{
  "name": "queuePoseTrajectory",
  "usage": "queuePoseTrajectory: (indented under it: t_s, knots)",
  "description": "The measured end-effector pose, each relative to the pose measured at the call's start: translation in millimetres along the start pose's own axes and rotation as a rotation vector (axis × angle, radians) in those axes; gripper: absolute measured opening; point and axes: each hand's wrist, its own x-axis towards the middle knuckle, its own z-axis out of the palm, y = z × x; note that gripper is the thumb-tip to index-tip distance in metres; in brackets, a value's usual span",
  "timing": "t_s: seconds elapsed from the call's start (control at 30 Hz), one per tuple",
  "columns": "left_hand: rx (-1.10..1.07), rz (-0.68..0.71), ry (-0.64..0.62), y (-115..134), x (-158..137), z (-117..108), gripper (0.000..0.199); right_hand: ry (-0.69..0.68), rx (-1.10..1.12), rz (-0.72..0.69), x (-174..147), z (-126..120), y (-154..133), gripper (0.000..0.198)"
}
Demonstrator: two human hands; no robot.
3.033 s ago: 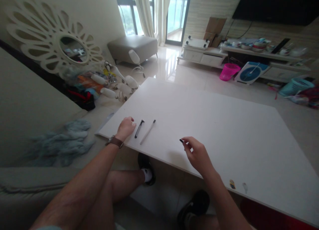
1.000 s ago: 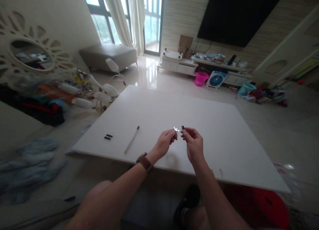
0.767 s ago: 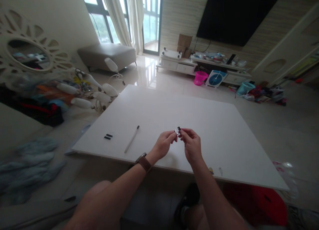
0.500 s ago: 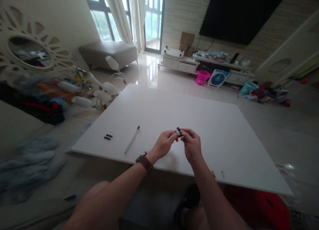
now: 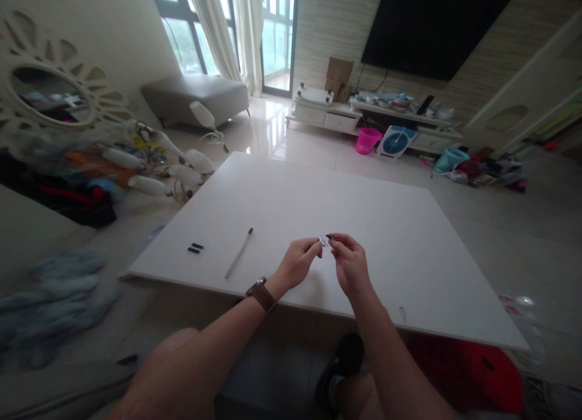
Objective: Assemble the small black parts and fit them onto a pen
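Both my hands are raised together over the near middle of a white table [image 5: 409, 250]. My left hand [image 5: 297, 263], with a brown watch on its wrist, pinches a tiny shiny metal piece [image 5: 322, 240] at its fingertips. My right hand [image 5: 349, 263] pinches a small black piece [image 5: 329, 236] right against that metal piece. On the table to the left lie a thin grey rod [image 5: 239, 262] and two short black pieces [image 5: 195, 248] side by side.
A white lamp fixture with several bulb-shaped shades [image 5: 168, 165] lies on the floor left of the table, beside a flower-framed mirror [image 5: 50, 99]. A blue-grey cloth [image 5: 59, 286] is at near left. A TV cabinet [image 5: 386, 120], pink basket [image 5: 367, 140] and fan [image 5: 396, 142] stand far behind.
My left hand left the black pen part at the table's left and rose to meet my right hand. The two small pieces were pressed together, then drawn slightly apart.
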Motion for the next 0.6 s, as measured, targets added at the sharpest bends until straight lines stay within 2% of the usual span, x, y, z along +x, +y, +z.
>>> queuePoseTrajectory:
  t_s: [0.2, 0.43, 0.6]
  knots:
    - [0.009, -0.004, -0.007, 0.1, 0.0, 1.7, 0.039, 0.018, -0.088, -0.088, 4.2, -4.8, 4.9, 0.025]
    - [-0.030, -0.001, -0.001, 1.2, 3.1, 0.5, 0.038, 0.025, 0.042, 0.002, 4.8, 2.0, 2.3, 0.032]
    - [-0.050, -0.007, 0.000, 0.4, 2.0, -0.2, 0.041, -0.034, -0.009, -0.060, 4.0, 2.5, 8.6, 0.025]
